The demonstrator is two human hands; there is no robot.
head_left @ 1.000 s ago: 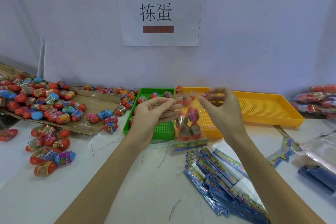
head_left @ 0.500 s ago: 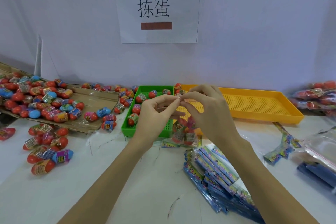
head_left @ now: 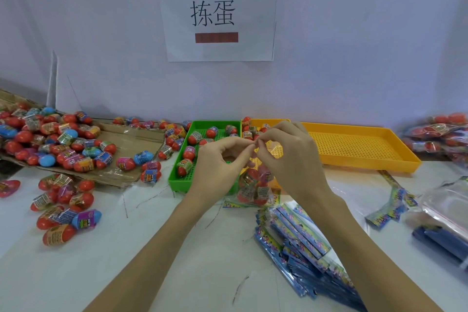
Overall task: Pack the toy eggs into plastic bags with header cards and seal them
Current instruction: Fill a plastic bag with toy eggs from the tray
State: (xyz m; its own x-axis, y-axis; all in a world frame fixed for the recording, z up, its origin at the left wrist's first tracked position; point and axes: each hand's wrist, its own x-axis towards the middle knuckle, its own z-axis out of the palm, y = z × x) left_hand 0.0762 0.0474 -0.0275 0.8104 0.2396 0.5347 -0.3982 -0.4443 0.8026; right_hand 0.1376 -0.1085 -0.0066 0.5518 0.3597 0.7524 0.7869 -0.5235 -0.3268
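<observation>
A clear plastic bag (head_left: pixel 255 186) holding several toy eggs hangs upside down over the table, its printed header card at the bottom. My left hand (head_left: pixel 220 164) and my right hand (head_left: pixel 286 157) both pinch the bag's top edge, fingertips meeting in front of the trays. Loose toy eggs (head_left: pixel 60 200) lie on the table at the left, and more eggs sit in the green tray (head_left: pixel 177 180). A stack of flat bags with header cards (head_left: pixel 298 240) lies by my right forearm.
A flattened cardboard sheet (head_left: pixel 131 139) at the far left carries a heap of eggs. A yellow perforated tray (head_left: pixel 354 149) stands behind my right hand. Packed bags (head_left: pixel 440 134) pile at the far right, with a clear pouch (head_left: pixel 445 210) and dark blue items nearer.
My hands, apart at the bag's top one second ago, have come together, and the bag has sunk closer to the table.
</observation>
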